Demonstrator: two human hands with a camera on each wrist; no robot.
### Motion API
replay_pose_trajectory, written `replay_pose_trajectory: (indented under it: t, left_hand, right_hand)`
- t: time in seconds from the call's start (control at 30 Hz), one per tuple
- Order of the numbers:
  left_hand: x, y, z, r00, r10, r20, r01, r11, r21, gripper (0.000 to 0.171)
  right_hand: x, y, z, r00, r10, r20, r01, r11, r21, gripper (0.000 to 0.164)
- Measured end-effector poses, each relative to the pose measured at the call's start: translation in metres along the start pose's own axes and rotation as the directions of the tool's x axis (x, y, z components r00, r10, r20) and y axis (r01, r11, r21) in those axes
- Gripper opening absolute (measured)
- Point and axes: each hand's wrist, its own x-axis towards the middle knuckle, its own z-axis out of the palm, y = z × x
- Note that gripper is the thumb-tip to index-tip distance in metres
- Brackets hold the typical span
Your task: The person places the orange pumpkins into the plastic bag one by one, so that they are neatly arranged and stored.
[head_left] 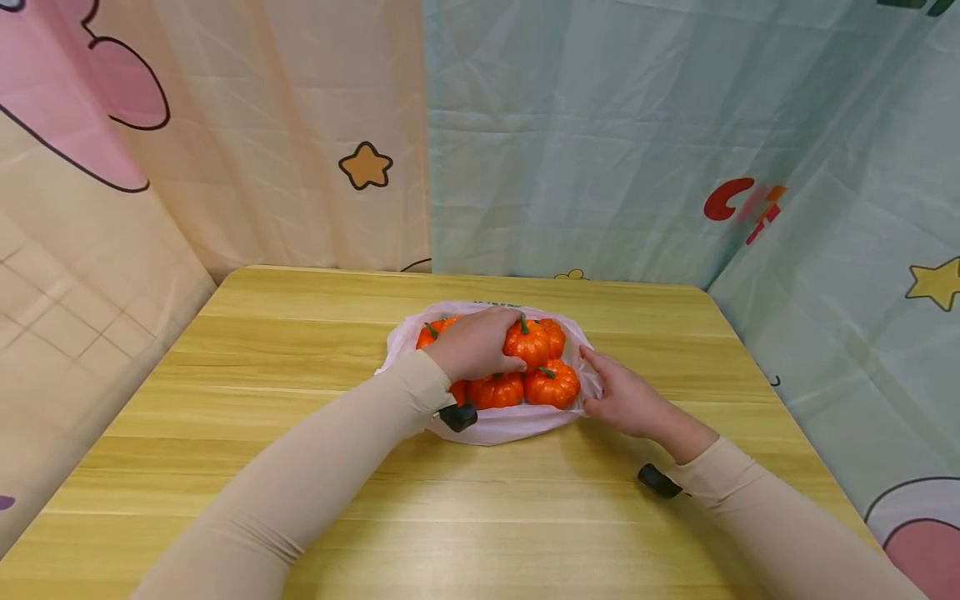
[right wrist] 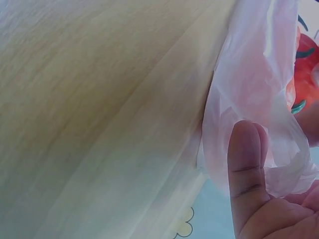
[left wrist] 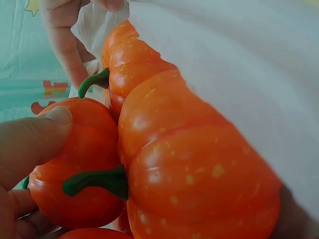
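Several small orange pumpkins with green stems sit together in a thin white plastic bag [head_left: 495, 429], its mouth spread wide. My left hand [head_left: 478, 343] reaches in from above and grips one pumpkin [head_left: 527, 346], which rests above the others. In the left wrist view the thumb lies across that pumpkin's side [left wrist: 84, 164], with fingers curled behind it. A larger-looking pumpkin [left wrist: 194, 169] stands close beside it there. At the bag's right side, my right hand [head_left: 633, 398] pinches the rim between thumb and fingers; the right wrist view shows the thumb [right wrist: 246, 169] against the crumpled plastic.
The bag stands on a light wooden table [head_left: 300, 333], toward its far edge. Printed curtains [head_left: 570, 150] hang close behind the table and along both sides. Dark wrist devices show at the left cuff [head_left: 458, 417] and the right cuff [head_left: 659, 481].
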Motion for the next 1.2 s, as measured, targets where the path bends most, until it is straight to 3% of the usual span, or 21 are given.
replay_pose_trajectory:
  t: [0.27,0.47,0.77,1.2]
  left_hand:
    - [-0.002,0.002,0.0,1.0,-0.01,0.0,0.01,1.0,-0.023,0.092]
    - [-0.003,0.003,0.0,1.0,0.003,0.0,-0.003,0.999,0.033,0.09]
    - [-0.004,0.002,-0.005,0.999,0.048,0.005,-0.048,0.988,0.15,0.091]
    - [-0.008,-0.005,-0.012,0.996,0.081,-0.019,-0.076,0.975,0.209,0.097]
  right_hand:
    - [-0.001,-0.005,-0.003,1.0,-0.022,-0.02,0.022,1.0,-0.012,0.084]
    - [-0.002,-0.005,-0.008,0.999,-0.002,-0.035,0.002,1.0,-0.021,0.082]
    - [-0.004,-0.007,-0.013,0.994,-0.046,-0.103,0.046,0.999,-0.001,0.078]
    - [-0.01,-0.008,-0.02,0.989,-0.004,-0.145,0.015,0.997,0.076,0.076]
